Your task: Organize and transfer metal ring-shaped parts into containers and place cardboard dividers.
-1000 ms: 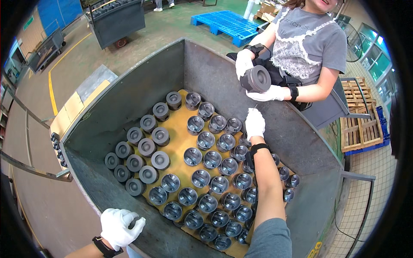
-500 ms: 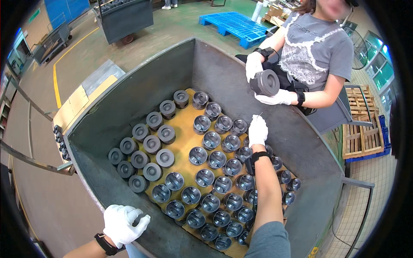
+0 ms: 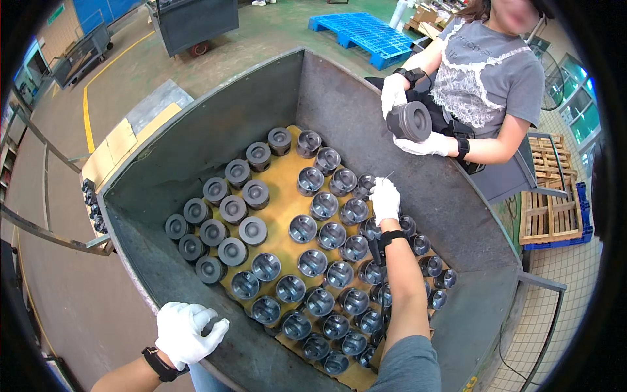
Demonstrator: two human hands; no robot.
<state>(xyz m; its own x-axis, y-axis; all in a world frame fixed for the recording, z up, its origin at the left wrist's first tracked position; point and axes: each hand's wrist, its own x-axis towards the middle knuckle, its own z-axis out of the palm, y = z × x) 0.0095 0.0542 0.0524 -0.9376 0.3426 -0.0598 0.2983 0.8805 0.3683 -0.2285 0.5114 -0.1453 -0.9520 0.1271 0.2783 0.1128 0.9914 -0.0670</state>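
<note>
My right hand [image 3: 386,200], white-gloved, reaches across a deep grey metal bin [image 3: 230,104]. Its fingers are closed on a thin rod [image 3: 390,174], whose end sticks out past the glove. Below and beside this hand stand rows of shiny metal pistons [image 3: 332,236], hollow side up; the nearest one is just left of the glove. A second group of matte grey pistons [image 3: 233,209] stands crown up on the bin's left side. My left hand [image 3: 188,332], also gloved, is at the bin's near left rim, thumb and fingers apart with nothing between them.
A co-worker at the far right rim holds a dark piston [image 3: 414,121] in gloved hands. Yellowish sheet [image 3: 281,196] lines the bin floor. Beyond are a blue plastic pallet [image 3: 359,34], a grey wheeled bin [image 3: 196,26] and wooden pallets [image 3: 550,212].
My right hand has moved slightly left, closer to the pistons, with the rod still in it. The view has shifted a little. My left hand stays by the rim.
</note>
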